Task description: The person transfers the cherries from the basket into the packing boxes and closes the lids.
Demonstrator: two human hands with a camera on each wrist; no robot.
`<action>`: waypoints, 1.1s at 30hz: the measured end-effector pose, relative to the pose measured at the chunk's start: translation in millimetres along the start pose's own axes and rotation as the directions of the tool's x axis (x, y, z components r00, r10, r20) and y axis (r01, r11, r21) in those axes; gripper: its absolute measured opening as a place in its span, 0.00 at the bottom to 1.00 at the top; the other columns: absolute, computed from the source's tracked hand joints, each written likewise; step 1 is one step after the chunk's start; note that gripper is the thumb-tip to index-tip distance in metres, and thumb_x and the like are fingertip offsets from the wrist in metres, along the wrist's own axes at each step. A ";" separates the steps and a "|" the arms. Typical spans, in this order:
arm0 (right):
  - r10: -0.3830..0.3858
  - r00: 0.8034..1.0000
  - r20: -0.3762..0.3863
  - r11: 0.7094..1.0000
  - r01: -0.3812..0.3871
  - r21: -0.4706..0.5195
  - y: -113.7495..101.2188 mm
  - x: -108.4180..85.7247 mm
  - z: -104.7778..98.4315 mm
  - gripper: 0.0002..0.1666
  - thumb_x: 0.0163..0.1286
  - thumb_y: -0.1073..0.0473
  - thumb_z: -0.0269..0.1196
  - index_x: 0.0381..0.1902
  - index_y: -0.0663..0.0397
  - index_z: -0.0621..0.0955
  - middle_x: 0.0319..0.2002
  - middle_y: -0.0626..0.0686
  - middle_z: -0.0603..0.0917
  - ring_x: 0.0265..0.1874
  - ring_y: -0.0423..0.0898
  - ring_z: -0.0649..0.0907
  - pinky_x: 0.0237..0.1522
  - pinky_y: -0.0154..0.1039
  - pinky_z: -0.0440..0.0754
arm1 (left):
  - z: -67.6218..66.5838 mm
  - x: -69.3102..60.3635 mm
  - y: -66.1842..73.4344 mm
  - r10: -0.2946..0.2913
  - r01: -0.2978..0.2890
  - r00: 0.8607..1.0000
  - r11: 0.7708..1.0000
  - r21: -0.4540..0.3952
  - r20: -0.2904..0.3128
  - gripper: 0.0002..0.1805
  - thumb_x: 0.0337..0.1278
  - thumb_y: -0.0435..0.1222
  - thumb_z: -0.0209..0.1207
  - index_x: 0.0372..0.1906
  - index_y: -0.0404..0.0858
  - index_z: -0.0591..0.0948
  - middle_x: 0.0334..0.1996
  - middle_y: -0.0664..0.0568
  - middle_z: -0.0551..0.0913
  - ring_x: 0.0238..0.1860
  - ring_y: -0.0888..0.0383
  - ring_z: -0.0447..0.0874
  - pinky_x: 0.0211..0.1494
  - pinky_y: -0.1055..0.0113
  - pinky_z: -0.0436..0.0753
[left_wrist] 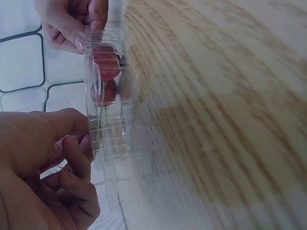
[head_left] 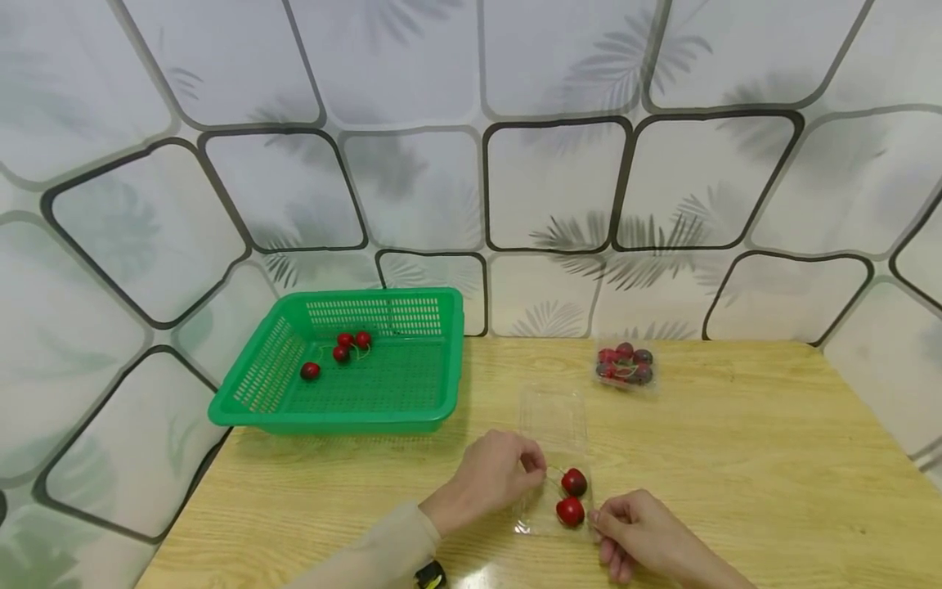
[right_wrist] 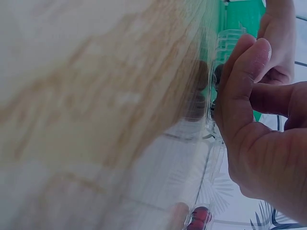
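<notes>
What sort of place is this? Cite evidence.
Seemingly an indoor tabletop workspace: a pale wood-grain table, a grey-white patterned backdrop and a green rectangular plastic basket holding round red cherries.

1. Head view, bottom centre: black object [head_left: 430, 575] is running off lower edge, unidentifiable.
2. Right-wrist view, right side: right hand [right_wrist: 261, 129] is covering most of clear container [right_wrist: 230, 42].
3. Same view, bottom: lower edge is cutting through red cherries [right_wrist: 199, 218].
</notes>
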State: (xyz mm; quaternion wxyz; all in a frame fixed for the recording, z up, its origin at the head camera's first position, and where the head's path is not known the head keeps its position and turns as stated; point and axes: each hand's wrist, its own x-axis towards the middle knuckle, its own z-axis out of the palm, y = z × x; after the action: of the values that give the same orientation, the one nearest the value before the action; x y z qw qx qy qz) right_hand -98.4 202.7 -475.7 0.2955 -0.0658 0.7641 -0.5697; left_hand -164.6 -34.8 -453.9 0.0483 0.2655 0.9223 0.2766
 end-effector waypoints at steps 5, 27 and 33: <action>0.000 1.000 0.002 1.000 0.000 0.004 -1.4 -0.7 -0.5 0.20 0.81 0.58 0.53 0.32 0.65 0.81 0.22 0.48 0.83 0.18 0.38 0.82 0.21 0.29 0.81 | -0.4 -0.3 -1.3 0.020 -0.019 1.000 0.999 0.043 -0.015 0.05 0.55 0.35 0.67 0.30 0.50 0.90 0.26 0.65 0.87 0.25 0.74 0.75 0.28 0.79 0.73; 0.066 0.998 0.006 0.998 -0.066 -0.001 1.2 -1.2 -4.4 0.18 0.80 0.59 0.53 0.35 0.65 0.83 0.23 0.48 0.82 0.21 0.38 0.81 0.23 0.26 0.79 | -73.9 -10.1 -6.4 0.243 -0.200 0.934 0.963 0.178 -0.262 0.04 0.66 0.41 0.65 0.36 0.49 0.88 0.28 0.64 0.86 0.25 0.73 0.76 0.28 0.80 0.73; 0.070 0.998 0.009 0.997 -0.070 0.015 -1.9 -2.5 -4.3 0.18 0.81 0.59 0.53 0.35 0.65 0.83 0.23 0.48 0.82 0.21 0.37 0.80 0.23 0.26 0.79 | -111.3 -10.0 -30.9 0.146 -0.085 0.937 0.976 0.201 -0.318 0.04 0.66 0.40 0.65 0.36 0.50 0.88 0.29 0.64 0.86 0.26 0.71 0.78 0.28 0.75 0.76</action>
State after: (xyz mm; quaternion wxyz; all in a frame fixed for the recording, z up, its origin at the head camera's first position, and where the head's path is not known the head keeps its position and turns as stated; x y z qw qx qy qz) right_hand -99.0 206.7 -472.3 0.3189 -0.0392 0.7604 -0.5644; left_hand -196.6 -115.7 -377.2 -0.1481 0.2726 0.9216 0.2333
